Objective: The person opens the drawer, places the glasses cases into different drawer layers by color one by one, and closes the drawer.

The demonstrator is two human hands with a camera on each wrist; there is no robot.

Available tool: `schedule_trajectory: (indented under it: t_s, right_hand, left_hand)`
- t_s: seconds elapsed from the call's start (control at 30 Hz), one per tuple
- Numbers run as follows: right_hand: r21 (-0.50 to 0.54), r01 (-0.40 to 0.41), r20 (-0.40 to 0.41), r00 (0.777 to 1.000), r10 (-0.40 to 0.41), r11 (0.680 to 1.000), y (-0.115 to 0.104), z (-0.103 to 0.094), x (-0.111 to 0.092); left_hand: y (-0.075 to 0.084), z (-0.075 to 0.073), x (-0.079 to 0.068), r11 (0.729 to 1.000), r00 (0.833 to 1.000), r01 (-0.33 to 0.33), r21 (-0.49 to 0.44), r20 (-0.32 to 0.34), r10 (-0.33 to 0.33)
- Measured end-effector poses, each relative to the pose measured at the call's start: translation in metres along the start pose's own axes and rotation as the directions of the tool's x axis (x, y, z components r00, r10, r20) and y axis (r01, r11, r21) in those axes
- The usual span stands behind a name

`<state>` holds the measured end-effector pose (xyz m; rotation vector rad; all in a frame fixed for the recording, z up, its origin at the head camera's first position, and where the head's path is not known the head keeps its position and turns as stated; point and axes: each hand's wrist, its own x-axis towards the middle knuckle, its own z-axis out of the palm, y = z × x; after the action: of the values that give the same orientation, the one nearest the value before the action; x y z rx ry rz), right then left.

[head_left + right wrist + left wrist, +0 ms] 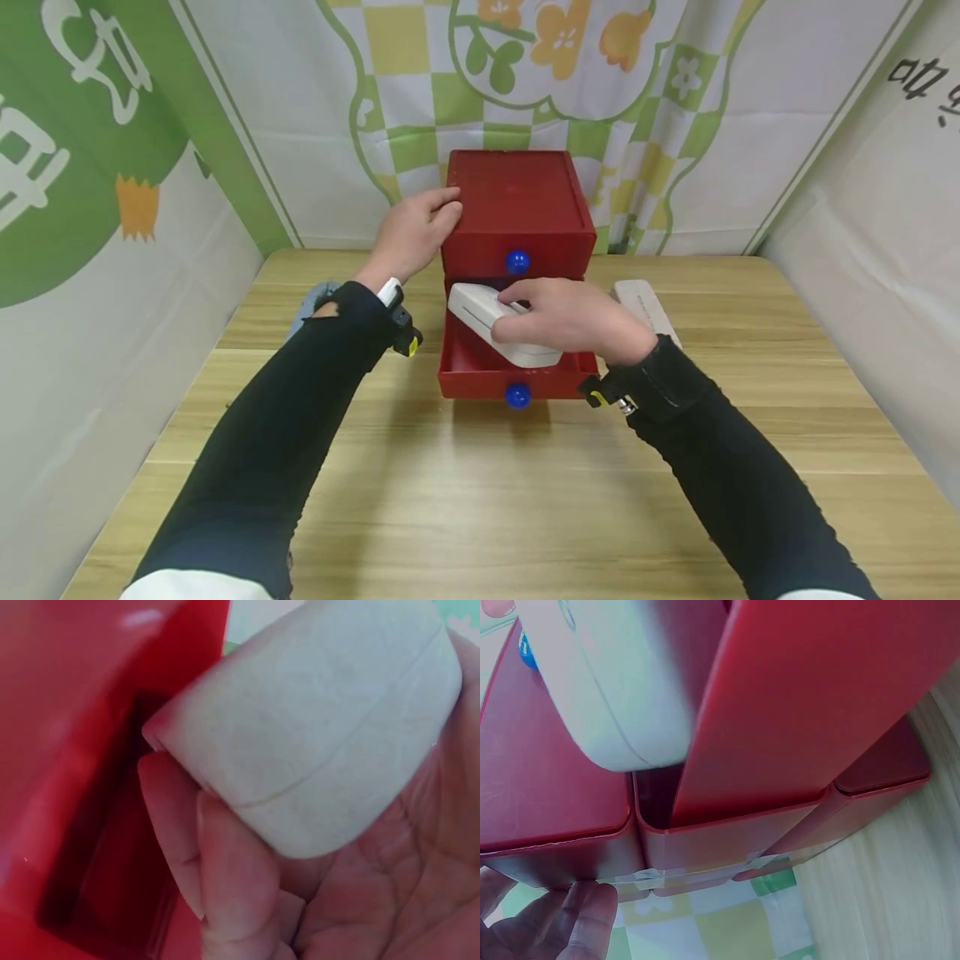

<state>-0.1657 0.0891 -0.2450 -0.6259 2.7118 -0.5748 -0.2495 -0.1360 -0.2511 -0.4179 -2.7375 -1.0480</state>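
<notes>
A red two-drawer cabinet with blue knobs stands at the back of the table, its lower drawer pulled out. My right hand holds a white rounded case tilted over this drawer. A thin seam runs along the case's side; in the right wrist view, fingers press against one edge of it. At the cabinet's upper left side, my left hand rests with its fingers touching the red wall. The left wrist view has those fingers loosely extended by the cabinet.
Right of the cabinet lies a white box with small print, partly behind my right wrist. A blue-grey item sits left, mostly hidden by my left sleeve. Printed curtains hang directly behind the wooden table.
</notes>
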Motion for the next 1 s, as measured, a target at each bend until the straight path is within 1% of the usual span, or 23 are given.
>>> schedule_trajectory:
  t_s: [0.1, 0.3, 0.43, 0.53, 0.8, 1.0]
  right_hand:
    - [-0.017, -0.009, -0.013, 1.0, 0.009, 1.0, -0.001, 0.007, 0.006]
    - [-0.093, 0.006, -0.048, 0.999, -0.011, 0.996, -0.004, 0.017, 0.015]
    - [-0.12, -0.006, -0.063, 0.998, -0.002, 0.993, -0.006, 0.023, 0.021]
    - [-0.123, -0.014, -0.067, 0.998, 0.006, 0.992, -0.007, 0.027, 0.024]
    - [-0.147, -0.011, -0.107, 0.994, -0.005, 0.989, -0.012, 0.035, 0.031]
    - [-0.133, -0.04, -0.115, 0.993, 0.024, 0.99, -0.015, 0.043, 0.034]
  left_hand:
    - [0.0, 0.0, 0.0, 1.0, 1.0, -0.004, 0.0, 0.0, 0.004]
    - [-0.001, 0.001, 0.0, 1.0, 1.0, -0.004, 0.006, -0.001, 0.004]
    - [-0.002, 0.001, 0.001, 1.0, 1.0, -0.008, 0.004, -0.004, 0.008]
    - [-0.002, 0.001, 0.001, 1.0, 1.0, -0.01, 0.004, -0.007, 0.01]
    - [-0.001, 0.001, 0.001, 1.0, 1.0, -0.007, 0.004, -0.007, 0.008]
    - [-0.002, 0.002, 0.0, 1.0, 1.0, 0.0, 0.008, -0.009, 0.001]
